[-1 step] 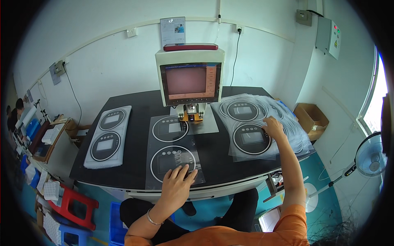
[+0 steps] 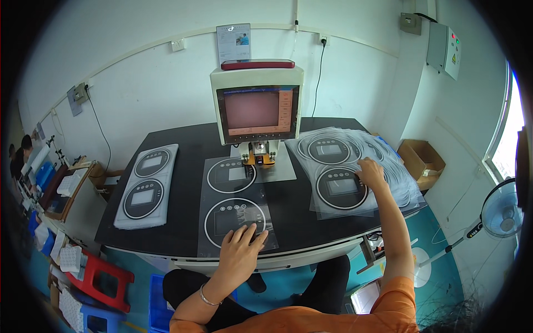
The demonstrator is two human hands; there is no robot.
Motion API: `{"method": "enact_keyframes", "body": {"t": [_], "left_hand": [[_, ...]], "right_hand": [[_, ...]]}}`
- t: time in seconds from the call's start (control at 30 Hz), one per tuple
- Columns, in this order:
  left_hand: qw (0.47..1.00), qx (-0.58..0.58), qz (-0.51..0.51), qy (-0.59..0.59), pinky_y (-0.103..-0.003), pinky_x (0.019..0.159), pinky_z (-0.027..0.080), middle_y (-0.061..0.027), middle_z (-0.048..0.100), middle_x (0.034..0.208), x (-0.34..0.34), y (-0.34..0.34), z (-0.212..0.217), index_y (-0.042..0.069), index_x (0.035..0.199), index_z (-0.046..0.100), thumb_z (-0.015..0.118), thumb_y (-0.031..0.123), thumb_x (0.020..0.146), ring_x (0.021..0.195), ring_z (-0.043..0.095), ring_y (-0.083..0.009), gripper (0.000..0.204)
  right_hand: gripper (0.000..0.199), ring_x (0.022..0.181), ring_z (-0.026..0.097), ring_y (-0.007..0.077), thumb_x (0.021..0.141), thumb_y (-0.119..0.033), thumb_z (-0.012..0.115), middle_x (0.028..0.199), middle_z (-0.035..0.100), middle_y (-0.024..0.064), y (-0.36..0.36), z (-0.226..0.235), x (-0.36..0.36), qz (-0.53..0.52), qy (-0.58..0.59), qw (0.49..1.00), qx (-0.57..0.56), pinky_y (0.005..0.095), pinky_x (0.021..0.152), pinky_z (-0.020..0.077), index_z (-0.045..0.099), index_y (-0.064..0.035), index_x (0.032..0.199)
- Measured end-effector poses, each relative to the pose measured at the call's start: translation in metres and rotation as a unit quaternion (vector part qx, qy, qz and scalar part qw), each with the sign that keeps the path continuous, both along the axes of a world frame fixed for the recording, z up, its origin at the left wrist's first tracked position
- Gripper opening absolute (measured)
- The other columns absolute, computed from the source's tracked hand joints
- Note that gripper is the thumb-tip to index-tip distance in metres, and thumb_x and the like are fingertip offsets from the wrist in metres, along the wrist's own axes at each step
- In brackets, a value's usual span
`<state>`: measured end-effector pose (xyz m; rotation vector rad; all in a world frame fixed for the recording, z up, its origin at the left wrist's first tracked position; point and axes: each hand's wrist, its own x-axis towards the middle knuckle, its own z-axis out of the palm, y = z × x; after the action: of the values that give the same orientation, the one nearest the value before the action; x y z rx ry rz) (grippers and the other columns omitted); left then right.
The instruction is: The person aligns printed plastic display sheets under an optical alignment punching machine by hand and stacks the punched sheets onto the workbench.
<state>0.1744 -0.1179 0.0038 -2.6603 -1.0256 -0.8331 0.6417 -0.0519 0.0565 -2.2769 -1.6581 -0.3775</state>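
Note:
My left hand (image 2: 240,252) lies palm down, fingers spread, on the near end of a clear plastic sheet (image 2: 208,191) printed with two black discs with white rings. The sheet's far end reaches under the head of a white bench machine (image 2: 217,114) with a built-in screen. On the right, my right hand (image 2: 373,175) rests at the right side of the top sheet of a fanned pile of similar sheets (image 2: 397,191), fingertips touching it beside the near disc (image 2: 341,187). Its thumb and forefinger look apart; the other fingers are partly hidden.
A neat stack of the same sheets (image 2: 146,186) lies on the black table (image 2: 186,166) at left. A red phone-like slab (image 2: 258,64) tops the machine. Cardboard box (image 2: 422,161) and fan (image 2: 502,208) stand right; red stool (image 2: 105,277) at lower left. People appear at far left.

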Motion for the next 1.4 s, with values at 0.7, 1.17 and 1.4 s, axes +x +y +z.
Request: {"method": "enact_keyframes", "body": {"t": [0.7, 1.17, 1.4], "left_hand": [[1.000, -0.027, -0.015, 0.007, -0.049, 0.104, 0.044, -0.0118, 0.062, 0.132, 0.002, 0.001, 0.006, 0.015, 0.132, 0.064, 0.065, 0.019, 0.093, 0.121, 0.057, -0.0302, 0.039], [0.982, -0.119, -0.006, 0.143, -0.044, 0.087, 0.056, -0.0079, 0.065, 0.126, 0.032, 0.147, 0.027, 0.016, 0.130, 0.063, 0.053, 0.021, 0.100, 0.114, 0.064, -0.0308, 0.032], [0.997, -0.019, -0.004, 0.077, -0.043, 0.088, 0.054, -0.0116, 0.065, 0.124, 0.048, 0.170, -0.003, 0.012, 0.130, 0.063, 0.059, 0.022, 0.097, 0.113, 0.063, -0.0297, 0.034]], "right_hand": [[0.027, 0.113, 0.059, 0.0283, 0.089, -0.032, 0.065, 0.111, 0.063, 0.0090, 0.065, -0.065, -0.085, 0.180, -0.069, 0.970, 0.149, 0.0462, 0.093, 0.0452, 0.069, -0.0105, 0.104], [0.031, 0.118, 0.058, 0.0291, 0.088, -0.032, 0.066, 0.122, 0.063, 0.0093, 0.063, -0.068, -0.083, 0.191, -0.035, 0.971, 0.140, 0.0453, 0.100, 0.0419, 0.068, -0.0112, 0.112], [0.032, 0.119, 0.058, 0.0293, 0.088, -0.031, 0.067, 0.122, 0.063, 0.0097, 0.061, -0.065, -0.082, 0.187, -0.031, 0.972, 0.139, 0.0450, 0.101, 0.0418, 0.068, -0.0109, 0.112]]}}
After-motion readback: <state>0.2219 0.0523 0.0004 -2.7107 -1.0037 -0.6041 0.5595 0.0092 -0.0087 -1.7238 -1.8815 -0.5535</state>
